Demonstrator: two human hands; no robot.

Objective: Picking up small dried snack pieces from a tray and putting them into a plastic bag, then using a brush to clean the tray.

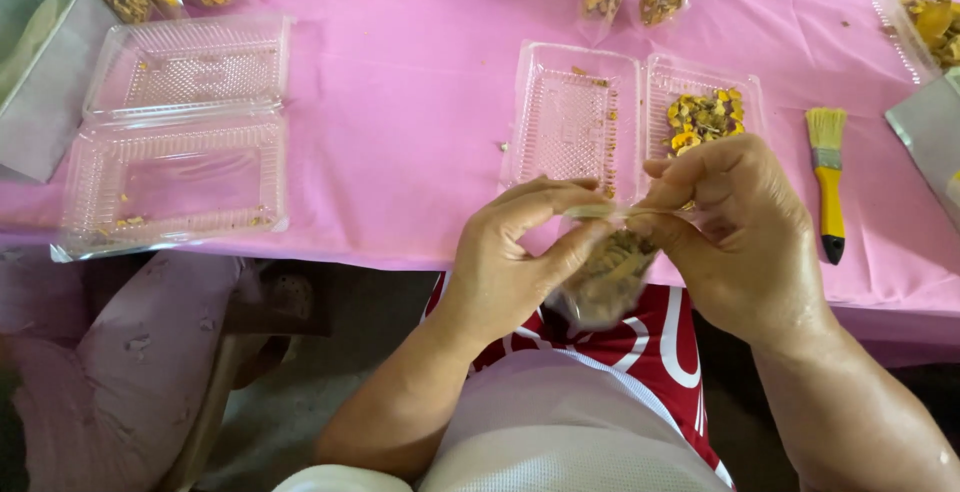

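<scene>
**Head view: small filled bag pinched at its mouth**

Left hand [520,252] and right hand [735,232] both pinch the top edge of a clear plastic bag [605,277] of dried bits, hanging between them over the lap. It looks light, soft and slippery; the top seam seems the best grip. Beyond lies an open clamshell tray [575,122] on the pink tablecloth [400,102].

You're pinching a glossy clear plastic bag [605,277] | shiny ribbed plastic tray [575,122] is lying on matt pink tablecloth [400,102] | brush [828,184] is showing glossy yellow handle
</scene>
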